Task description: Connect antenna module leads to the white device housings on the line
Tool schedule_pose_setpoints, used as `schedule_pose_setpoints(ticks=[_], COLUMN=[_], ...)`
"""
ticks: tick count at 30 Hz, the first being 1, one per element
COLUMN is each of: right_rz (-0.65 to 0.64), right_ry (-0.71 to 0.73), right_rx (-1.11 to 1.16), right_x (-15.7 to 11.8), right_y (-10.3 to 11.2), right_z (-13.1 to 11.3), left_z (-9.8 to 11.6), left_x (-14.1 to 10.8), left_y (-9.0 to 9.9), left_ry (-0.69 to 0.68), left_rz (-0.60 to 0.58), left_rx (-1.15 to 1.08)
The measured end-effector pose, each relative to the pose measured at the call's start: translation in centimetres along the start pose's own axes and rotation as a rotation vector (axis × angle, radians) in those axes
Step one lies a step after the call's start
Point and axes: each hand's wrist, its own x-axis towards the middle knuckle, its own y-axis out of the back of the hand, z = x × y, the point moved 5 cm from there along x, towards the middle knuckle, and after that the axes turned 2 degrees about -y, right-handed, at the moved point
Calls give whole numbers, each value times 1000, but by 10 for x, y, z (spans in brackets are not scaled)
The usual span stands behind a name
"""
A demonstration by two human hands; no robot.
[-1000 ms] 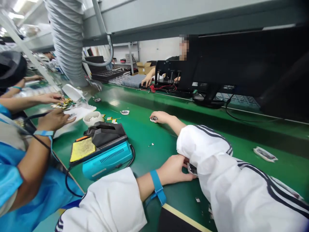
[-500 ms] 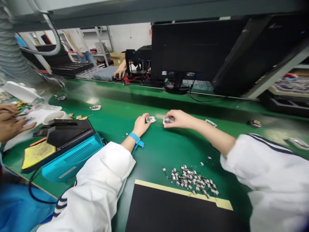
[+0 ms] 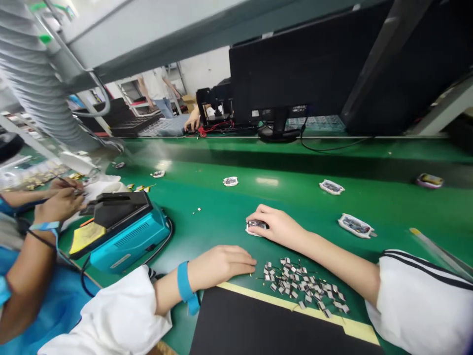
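Note:
My right hand [image 3: 275,224] grips a small white casing with a circuit board inside [image 3: 255,227], held at or just above the green mat, thumb and fingers on its edges. My left hand [image 3: 223,266], a blue wrist strap [image 3: 184,281] on its wrist, lies low with its fingers stretched out. Its fingertips are at the left end of a pile of small silvery parts with dark leads [image 3: 303,286]; whether they touch a part I cannot tell. Farther back, a similar open casing [image 3: 230,181] rests alone on the mat.
More casings lie to the right, one nearer [image 3: 355,226] and one behind [image 3: 331,187]. A black sheet with yellow edging [image 3: 281,325] is in front of me. Left stands a teal soldering station [image 3: 129,239], beside a co-worker's hands [image 3: 61,202]. A monitor [image 3: 295,69] stands behind.
My left hand has let go of its casing, left on the mat, and come back to the parts pile. My right hand has brought its casing nearer to me. The view has shifted.

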Motion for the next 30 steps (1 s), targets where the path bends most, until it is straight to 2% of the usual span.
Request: schedule_pose_setpoints(ticks=[4, 7, 11, 13, 15, 17, 20, 24, 27, 30], right_rz=[-5, -35, -136, -174, -131, -27, 40, -28, -46, -50], right_ry=[-78, -113, 125, 164, 99, 2, -112, -41, -48, -66], right_rx=[32, 57, 158, 165, 75, -68, -148, -9, -5, -25], right_x=[0, -1, -4, -6, -7, -9, -14, -15, -14, -15], right_y=[1, 9, 16, 13, 10, 9, 10, 9, 9, 11], right_z=[7, 13, 4, -1, -3, -3, 0, 3, 6, 10], left_z=[-11, -19, -34, -42, -48, -51, -50, -45, -40, -35], left_x=[0, -1, -8, -10, -10, -7, 0, 11, 22, 33], left_y=[4, 9, 15, 16, 16, 17, 19, 20, 14, 6], left_ry=[88, 197, 419, 541, 625, 664, 679, 660, 571, 435], left_rz=[15, 109, 288, 351, 392, 432, 464, 467, 422, 318], left_rx=[-20, -43, -126, -185, -224, -240, -242, -248, -208, -77])
